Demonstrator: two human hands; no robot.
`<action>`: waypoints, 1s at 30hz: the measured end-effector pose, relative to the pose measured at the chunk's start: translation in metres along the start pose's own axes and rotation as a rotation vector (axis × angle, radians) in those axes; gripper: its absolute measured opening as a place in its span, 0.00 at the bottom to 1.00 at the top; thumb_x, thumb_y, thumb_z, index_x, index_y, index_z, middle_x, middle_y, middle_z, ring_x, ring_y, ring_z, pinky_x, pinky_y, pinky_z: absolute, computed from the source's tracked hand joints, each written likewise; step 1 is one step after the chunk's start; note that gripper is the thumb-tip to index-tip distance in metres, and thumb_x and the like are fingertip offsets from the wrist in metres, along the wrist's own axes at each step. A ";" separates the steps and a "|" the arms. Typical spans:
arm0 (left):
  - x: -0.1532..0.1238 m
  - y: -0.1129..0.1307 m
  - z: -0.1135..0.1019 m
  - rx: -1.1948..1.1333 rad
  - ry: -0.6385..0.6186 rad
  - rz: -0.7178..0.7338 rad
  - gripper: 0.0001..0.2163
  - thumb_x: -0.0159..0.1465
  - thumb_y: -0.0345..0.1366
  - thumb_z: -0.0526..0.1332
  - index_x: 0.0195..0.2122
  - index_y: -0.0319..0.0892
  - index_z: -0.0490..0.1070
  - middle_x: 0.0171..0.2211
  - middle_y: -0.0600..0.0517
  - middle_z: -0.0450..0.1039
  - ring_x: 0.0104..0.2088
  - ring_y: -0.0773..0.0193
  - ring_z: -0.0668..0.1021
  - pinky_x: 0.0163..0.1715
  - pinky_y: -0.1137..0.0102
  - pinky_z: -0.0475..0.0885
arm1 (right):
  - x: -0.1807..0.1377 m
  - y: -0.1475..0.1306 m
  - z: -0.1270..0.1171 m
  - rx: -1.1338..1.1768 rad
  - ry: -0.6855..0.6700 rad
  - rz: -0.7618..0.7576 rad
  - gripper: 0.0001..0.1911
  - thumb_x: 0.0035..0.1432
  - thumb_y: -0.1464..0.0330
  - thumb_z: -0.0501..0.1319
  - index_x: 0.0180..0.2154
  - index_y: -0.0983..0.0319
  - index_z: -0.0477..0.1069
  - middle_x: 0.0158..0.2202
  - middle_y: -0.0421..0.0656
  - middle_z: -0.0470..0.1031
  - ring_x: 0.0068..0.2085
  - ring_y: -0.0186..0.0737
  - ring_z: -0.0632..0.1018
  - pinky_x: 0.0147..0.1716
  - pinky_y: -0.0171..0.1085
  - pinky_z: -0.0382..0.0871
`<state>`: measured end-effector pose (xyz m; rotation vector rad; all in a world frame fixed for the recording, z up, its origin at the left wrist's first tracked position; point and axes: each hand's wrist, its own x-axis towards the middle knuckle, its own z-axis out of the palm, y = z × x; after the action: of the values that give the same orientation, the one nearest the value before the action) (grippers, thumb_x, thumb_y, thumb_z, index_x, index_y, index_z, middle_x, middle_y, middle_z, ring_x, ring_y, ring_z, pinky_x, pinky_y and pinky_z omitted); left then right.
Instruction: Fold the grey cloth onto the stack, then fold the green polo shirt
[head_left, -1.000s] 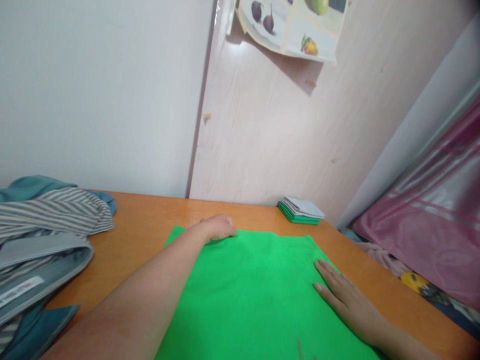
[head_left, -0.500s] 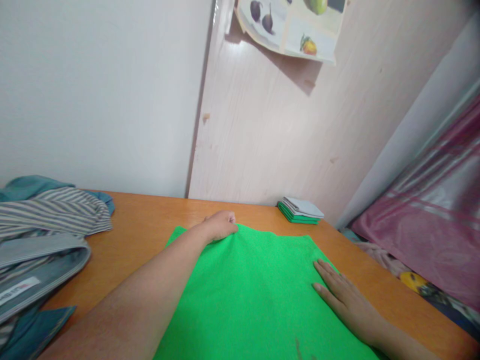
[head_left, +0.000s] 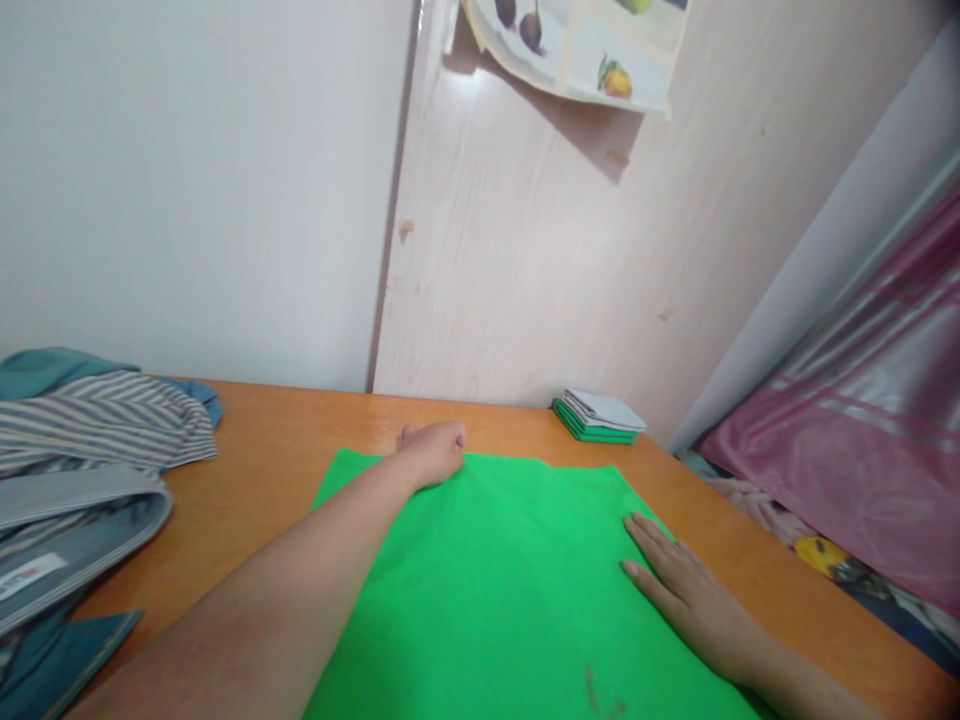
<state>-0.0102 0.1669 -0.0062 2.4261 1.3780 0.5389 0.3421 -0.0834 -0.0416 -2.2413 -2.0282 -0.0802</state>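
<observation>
A bright green cloth [head_left: 495, 580] lies spread flat on the orange wooden table [head_left: 285, 450]. My left hand [head_left: 431, 450] reaches to the cloth's far edge, its fingers curled and pinching that edge. My right hand [head_left: 686, 590] lies flat, fingers stretched out, on the cloth's right edge near its far right corner.
A heap of striped and teal clothes [head_left: 82, 470] covers the table's left side. A small stack of folded green and grey cloths [head_left: 600, 415] sits at the far right corner by the wall. Pink fabric [head_left: 855, 440] and a yellow object [head_left: 817, 552] lie beyond the table's right edge.
My left hand lifted the cloth's far edge slightly, then drew it flat and taut; the edge now lies straight. My right hand has stayed pressed in place.
</observation>
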 end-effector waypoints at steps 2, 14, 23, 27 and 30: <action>-0.002 0.005 -0.002 0.024 0.032 0.026 0.12 0.59 0.32 0.55 0.43 0.48 0.72 0.42 0.49 0.78 0.45 0.52 0.77 0.49 0.53 0.64 | 0.000 0.000 0.000 0.000 -0.003 0.004 0.38 0.65 0.44 0.47 0.70 0.52 0.46 0.71 0.40 0.46 0.69 0.49 0.53 0.68 0.55 0.48; -0.028 0.054 0.024 0.187 -0.152 0.429 0.31 0.71 0.54 0.42 0.66 0.38 0.60 0.69 0.40 0.54 0.69 0.49 0.56 0.66 0.49 0.49 | 0.002 -0.003 -0.004 0.002 -0.048 0.019 0.39 0.65 0.44 0.45 0.70 0.54 0.46 0.72 0.40 0.44 0.70 0.47 0.50 0.68 0.55 0.45; -0.030 0.050 0.028 0.198 -0.222 0.367 0.39 0.67 0.63 0.36 0.70 0.40 0.51 0.71 0.42 0.45 0.70 0.52 0.50 0.67 0.49 0.45 | 0.004 -0.003 -0.011 0.032 -0.087 0.030 0.40 0.64 0.42 0.46 0.70 0.55 0.48 0.71 0.41 0.45 0.70 0.49 0.51 0.68 0.55 0.46; -0.032 0.051 0.027 0.189 -0.228 0.360 0.41 0.66 0.65 0.35 0.70 0.40 0.50 0.71 0.43 0.44 0.71 0.51 0.50 0.67 0.49 0.44 | 0.019 -0.006 -0.018 0.030 -0.120 0.067 0.41 0.63 0.40 0.45 0.68 0.57 0.56 0.70 0.46 0.52 0.69 0.53 0.54 0.67 0.58 0.47; -0.032 0.051 0.027 0.182 -0.227 0.357 0.44 0.63 0.68 0.35 0.70 0.41 0.50 0.71 0.43 0.44 0.71 0.50 0.50 0.67 0.48 0.44 | 0.040 -0.025 -0.024 0.069 -0.079 0.038 0.41 0.64 0.41 0.44 0.67 0.60 0.58 0.69 0.48 0.54 0.69 0.52 0.54 0.67 0.56 0.48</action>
<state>0.0256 0.1117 -0.0142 2.7985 0.9442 0.2110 0.3224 -0.0442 -0.0121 -2.2745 -1.9924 0.0821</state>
